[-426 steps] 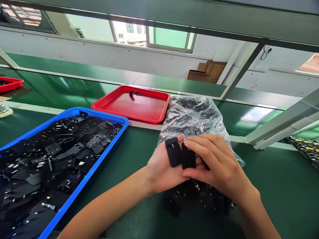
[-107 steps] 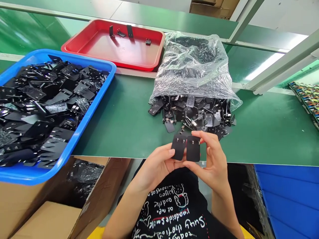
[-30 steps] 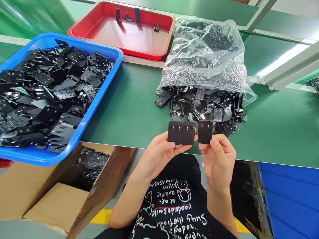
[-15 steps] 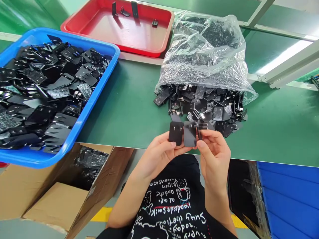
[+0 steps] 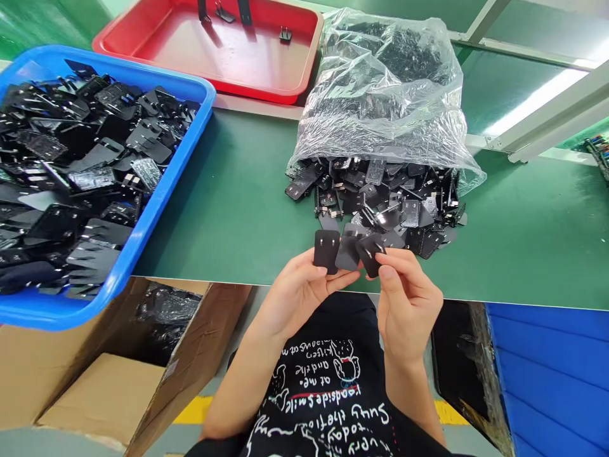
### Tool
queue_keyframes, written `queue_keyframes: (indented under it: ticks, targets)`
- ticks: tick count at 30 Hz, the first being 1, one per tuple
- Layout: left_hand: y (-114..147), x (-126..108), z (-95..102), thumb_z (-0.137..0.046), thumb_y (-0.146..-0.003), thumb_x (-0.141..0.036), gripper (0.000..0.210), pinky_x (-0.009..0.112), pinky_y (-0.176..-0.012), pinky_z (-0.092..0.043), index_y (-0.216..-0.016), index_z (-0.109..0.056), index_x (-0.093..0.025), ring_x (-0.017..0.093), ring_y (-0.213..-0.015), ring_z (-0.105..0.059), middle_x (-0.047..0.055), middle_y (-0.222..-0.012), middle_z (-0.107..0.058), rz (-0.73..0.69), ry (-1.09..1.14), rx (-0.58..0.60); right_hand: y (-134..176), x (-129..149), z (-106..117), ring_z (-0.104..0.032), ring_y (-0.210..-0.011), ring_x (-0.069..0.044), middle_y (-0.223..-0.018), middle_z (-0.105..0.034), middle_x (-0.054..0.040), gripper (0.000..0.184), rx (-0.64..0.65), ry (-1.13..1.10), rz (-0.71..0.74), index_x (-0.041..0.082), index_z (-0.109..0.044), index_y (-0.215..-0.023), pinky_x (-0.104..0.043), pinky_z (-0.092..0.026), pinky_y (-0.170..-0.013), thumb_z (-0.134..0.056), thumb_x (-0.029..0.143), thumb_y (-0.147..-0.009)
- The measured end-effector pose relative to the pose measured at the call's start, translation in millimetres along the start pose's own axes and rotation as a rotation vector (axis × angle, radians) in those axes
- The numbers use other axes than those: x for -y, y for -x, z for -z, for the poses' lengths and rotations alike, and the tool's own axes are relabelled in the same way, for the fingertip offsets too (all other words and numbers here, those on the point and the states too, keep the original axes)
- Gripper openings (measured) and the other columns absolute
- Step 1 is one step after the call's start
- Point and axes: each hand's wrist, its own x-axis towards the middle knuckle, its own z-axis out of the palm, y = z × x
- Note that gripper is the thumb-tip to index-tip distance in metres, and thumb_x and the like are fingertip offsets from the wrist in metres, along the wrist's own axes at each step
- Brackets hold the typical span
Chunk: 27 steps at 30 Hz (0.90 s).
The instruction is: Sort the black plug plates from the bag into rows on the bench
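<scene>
My left hand holds a black plug plate with two metal prongs between thumb and fingers. A second black plug plate lies beside it over the same hand's fingers. In my right hand, thumb and forefinger pinch a third plug plate, tilted, its prongs facing up. It overlaps the edge of the middle plate. Just beyond both hands a heap of similar plug plates spills from a clear plastic bag.
A blue tray full of black plug plates stands at the left. Behind it, a red tray contains a few pieces. Cardboard boxes sit below the green table; a blue panel is at lower right.
My right hand has turned its plug plate from edge-on to face-up and tilted it against the middle one. The middle plate leans more. The whole view has shifted slightly.
</scene>
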Motion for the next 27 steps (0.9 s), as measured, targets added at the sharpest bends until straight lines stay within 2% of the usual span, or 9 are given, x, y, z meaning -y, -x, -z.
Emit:
queue_keyframes:
  ticks: [8,14,17,22,24,27]
  targets:
    - [-0.7,5.1,-5.1,-0.066,-0.084,-0.022,0.019,0.038,-0.100,-0.052,-0.101,-0.072,-0.015,0.024,-0.108,-0.067,0.008,-0.107,-0.073,0.007,-0.067,-0.033,3.3,5.7,3.0,-0.063,-0.087,-0.017,-0.099,-0.064,-0.0040,0.014,-0.049,-0.018,-0.031,0.028,-0.074,-0.095,-0.030,-0.055,-0.062,-0.062,0.023,-0.089]
    - [-2.9,13.5,-6.7,-0.063,-0.087,-0.018,0.020,0.033,-0.098,-0.052,-0.104,-0.073,-0.018,0.022,-0.111,-0.066,0.006,-0.115,-0.071,0.009,-0.040,-0.011,3.6,3.7,4.6,-0.063,-0.099,-0.018,-0.103,-0.066,-0.0023,0.019,-0.111,-0.009,-0.027,0.030,-0.074,-0.100,-0.037,-0.054,-0.085,-0.063,0.020,-0.088]
    - [-5.1,18.5,-7.0,-0.062,-0.087,-0.020,0.019,0.033,-0.097,-0.052,-0.102,-0.073,-0.017,0.021,-0.108,-0.066,0.006,-0.112,-0.072,-0.006,-0.074,-0.042,4.2,1.5,2.6,-0.063,-0.098,-0.015,-0.102,-0.066,0.0001,0.020,-0.113,-0.078,-0.038,0.032,-0.074,-0.100,-0.032,-0.052,-0.087,-0.065,0.018,-0.087]
    - [-10.0,27.2,-6.1,-0.067,-0.084,-0.025,0.018,0.033,-0.099,-0.049,-0.099,-0.075,-0.018,0.021,-0.109,-0.063,0.005,-0.112,-0.072,-0.086,-0.176,-0.178,2.8,-8.9,-9.4,-0.062,-0.093,-0.015,-0.095,-0.067,-0.0002,0.012,-0.115,-0.157,-0.205,0.026,-0.071,-0.095,-0.032,-0.050,-0.086,-0.071,0.024,-0.083]
    - [-10.4,25.3,-4.5,-0.066,-0.085,-0.026,0.019,0.034,-0.102,-0.047,-0.101,-0.075,-0.019,0.022,-0.113,-0.062,0.005,-0.114,-0.071,-0.130,-0.186,-0.197,-5.5,-13.3,-15.8,-0.062,-0.089,-0.016,-0.093,-0.067,-0.0012,0.015,-0.096,-0.199,-0.272,0.023,-0.069,-0.092,-0.032,-0.051,-0.083,-0.074,0.027,-0.079]
    - [-7.7,12.9,0.3,-0.063,-0.087,-0.027,0.022,0.036,-0.107,-0.043,-0.103,-0.075,-0.018,0.024,-0.120,-0.058,0.007,-0.118,-0.070,-0.206,-0.185,-0.207,-31.3,-13.9,-29.5,-0.062,-0.079,-0.015,-0.087,-0.067,-0.0014,0.022,0.041,-0.268,-0.359,0.020,-0.066,-0.088,-0.029,-0.052,-0.071,-0.077,0.029,-0.072]
